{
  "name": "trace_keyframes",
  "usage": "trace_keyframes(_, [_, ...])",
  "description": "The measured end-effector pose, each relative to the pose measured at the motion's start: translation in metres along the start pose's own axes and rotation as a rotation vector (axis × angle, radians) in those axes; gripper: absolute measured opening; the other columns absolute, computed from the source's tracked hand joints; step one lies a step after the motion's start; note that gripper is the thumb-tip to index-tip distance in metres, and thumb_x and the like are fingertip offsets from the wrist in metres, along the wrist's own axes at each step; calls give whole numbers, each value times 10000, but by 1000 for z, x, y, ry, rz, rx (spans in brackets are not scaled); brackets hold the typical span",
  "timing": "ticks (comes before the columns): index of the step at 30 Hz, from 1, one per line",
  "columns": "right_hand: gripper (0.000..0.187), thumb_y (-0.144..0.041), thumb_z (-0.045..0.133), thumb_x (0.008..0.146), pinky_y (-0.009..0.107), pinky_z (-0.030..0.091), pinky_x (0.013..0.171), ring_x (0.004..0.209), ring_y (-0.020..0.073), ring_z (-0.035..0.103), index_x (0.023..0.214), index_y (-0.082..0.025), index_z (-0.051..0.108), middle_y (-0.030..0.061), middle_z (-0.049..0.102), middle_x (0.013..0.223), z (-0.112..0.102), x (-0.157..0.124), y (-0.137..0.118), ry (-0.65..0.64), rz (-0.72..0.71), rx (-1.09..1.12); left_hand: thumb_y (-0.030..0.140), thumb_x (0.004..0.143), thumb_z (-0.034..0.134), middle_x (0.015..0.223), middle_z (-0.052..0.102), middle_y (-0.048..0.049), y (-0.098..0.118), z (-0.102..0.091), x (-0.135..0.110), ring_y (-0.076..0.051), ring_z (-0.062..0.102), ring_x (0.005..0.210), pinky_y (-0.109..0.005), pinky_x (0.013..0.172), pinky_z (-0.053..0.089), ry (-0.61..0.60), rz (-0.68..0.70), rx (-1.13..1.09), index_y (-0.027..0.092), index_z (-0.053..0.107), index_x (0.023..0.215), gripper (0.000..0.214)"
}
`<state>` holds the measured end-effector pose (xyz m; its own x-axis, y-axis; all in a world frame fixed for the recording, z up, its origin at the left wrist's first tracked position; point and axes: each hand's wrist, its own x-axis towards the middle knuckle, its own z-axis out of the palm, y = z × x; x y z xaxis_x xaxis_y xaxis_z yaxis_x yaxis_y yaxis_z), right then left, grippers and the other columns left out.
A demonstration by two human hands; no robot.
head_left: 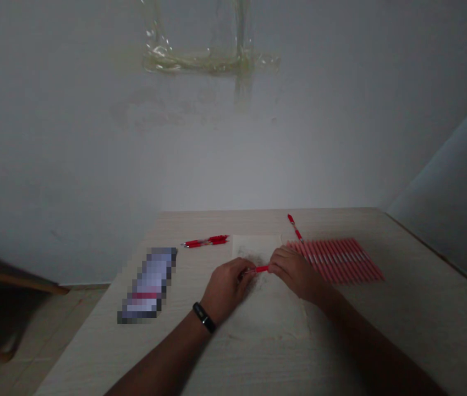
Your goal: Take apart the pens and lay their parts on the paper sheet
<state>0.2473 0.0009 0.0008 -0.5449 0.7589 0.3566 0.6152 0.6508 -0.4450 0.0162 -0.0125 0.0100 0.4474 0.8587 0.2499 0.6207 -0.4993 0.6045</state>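
Note:
A red pen point(262, 269) lies crosswise between my two hands, above a pale sheet point(272, 319) on the table. My left hand point(228, 280), with a dark band on its wrist, pinches the pen's left end. The fingers of my right hand point(297, 273) are closed round its right end and hide that part. Just right of my right hand is a row of several red pens point(340, 258) laid side by side. One more red pen point(295, 228) lies at a slant behind the row. To the left, a few red pens point(206, 241) lie together.
A blurred-out, phone-like flat object point(148, 283) lies on the left of the wooden table point(192, 363). The wall point(258, 170) stands behind the table, with clear tape point(200, 63) stuck on it. Dark wooden furniture point(10, 297) is at the lower left.

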Motion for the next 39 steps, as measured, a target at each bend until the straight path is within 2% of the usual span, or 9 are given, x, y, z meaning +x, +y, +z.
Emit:
trace_keyframes(2, [233, -299, 497, 1018, 350, 434, 802, 867, 202, 554, 843, -182, 595, 46, 612, 852, 1, 0, 2, 2, -12, -6, 274, 959, 526, 899, 715, -36, -1, 1, 0, -169, 628, 792, -263, 704, 445, 0, 4, -6, 199, 693, 971, 184])
trace_keyframes(7, [79, -271, 620, 950, 361, 438, 839, 921, 211, 576, 949, -192, 624, 54, 636, 935, 0, -1, 4, 46, -16, 37, 289, 973, 507, 905, 718, -44, -2, 2, 0, -179, 638, 806, -269, 706, 445, 0, 2, -5, 196, 692, 975, 206])
trace_keyframes(10, [111, -261, 660, 917, 364, 437, 852, 940, 216, 579, 996, -192, 620, 56, 642, 961, -1, -2, 2, 65, -1, 45, 285, 972, 508, 914, 718, -42, -2, 2, 0, -179, 640, 811, -268, 707, 446, -6, -3, 0, 199, 690, 983, 202])
trace_keyframes(13, [116, -297, 590, 966, 360, 439, 843, 914, 207, 579, 959, -186, 623, 53, 640, 927, 0, -2, 0, 48, 3, 35, 275, 971, 503, 912, 718, -43, -1, 2, 0, -178, 638, 813, -268, 713, 448, -7, 4, 6, 198, 690, 974, 202])
trace_keyframes(17, [255, -306, 472, 1026, 354, 443, 823, 865, 196, 574, 860, -181, 618, 49, 629, 856, 0, 0, 0, 26, 0, 11, 269, 959, 508, 918, 718, -50, -1, 2, 0, -186, 637, 822, -274, 722, 454, -16, 1, 8, 195, 693, 977, 199])
trace_keyframes(27, [57, -248, 632, 938, 382, 432, 866, 915, 216, 587, 965, -198, 632, 53, 649, 933, -4, -2, 6, 77, -23, 6, 246, 938, 497, 843, 698, -42, -1, 2, 0, -173, 615, 741, -254, 662, 418, 8, -47, 32, 197, 676, 933, 186])
trace_keyframes(34, [52, -215, 650, 916, 373, 429, 848, 902, 211, 581, 963, -200, 635, 44, 641, 917, -5, -2, 6, 104, -20, -27, 137, 829, 517, 738, 631, -10, 0, 2, 0, -152, 550, 665, -248, 623, 370, 0, -70, 22, 189, 623, 847, 120])
trace_keyframes(39, [32, -206, 643, 911, 380, 434, 883, 915, 208, 591, 939, -195, 633, 46, 646, 920, -6, -2, 3, 84, -33, 5, 163, 845, 522, 736, 625, -10, -1, 3, 0, -150, 541, 663, -246, 619, 362, -11, -66, 23, 188, 615, 829, 97])
